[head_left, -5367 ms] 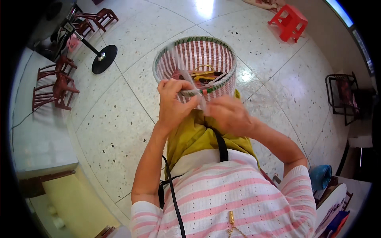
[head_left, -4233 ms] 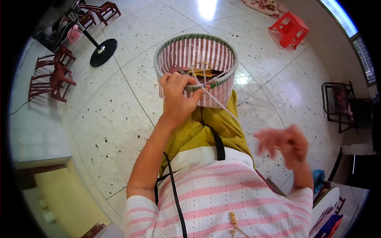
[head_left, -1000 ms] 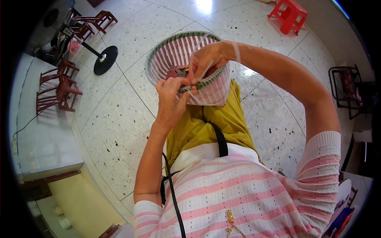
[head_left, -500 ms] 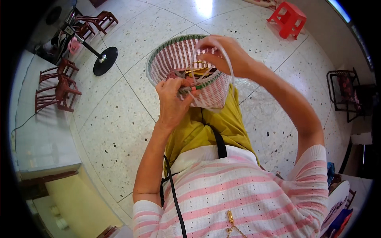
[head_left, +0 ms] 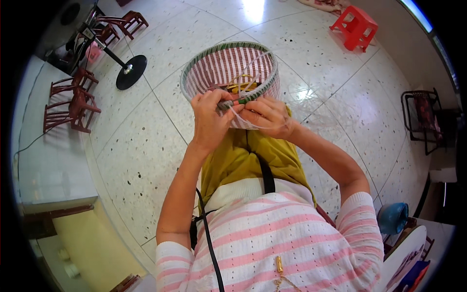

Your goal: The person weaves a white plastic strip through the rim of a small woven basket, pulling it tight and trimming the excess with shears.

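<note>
A round woven basket [head_left: 231, 57] in pink and white, its rim bound in green and pale grey, rests at my lap with its mouth up. My left hand [head_left: 210, 118] is closed on the near rim, thumb outside and fingers over the edge. Just beside it, my right hand [head_left: 269, 117] is closed in a pinch at the outside of the rim, on a thin white strip. That pale strip [head_left: 250, 68] loops over the basket mouth and down past the near rim, beside a small orange-red patch [head_left: 236, 102]. Inside the basket lies something with yellow-gold loops [head_left: 243, 83], partly hidden.
Loose, thin pale strands [head_left: 316, 109] trail over the speckled tile floor at the right. A red plastic stool [head_left: 354, 28] stands far right, and a dark folding chair [head_left: 423, 117] nearer. At the left are a fan's round base [head_left: 131, 72] and several small wooden chairs [head_left: 79, 108].
My right hand has come down from above the basket mouth to the near rim, and the big strip loop it carried is drawn smaller. My left hand stays on the rim.
</note>
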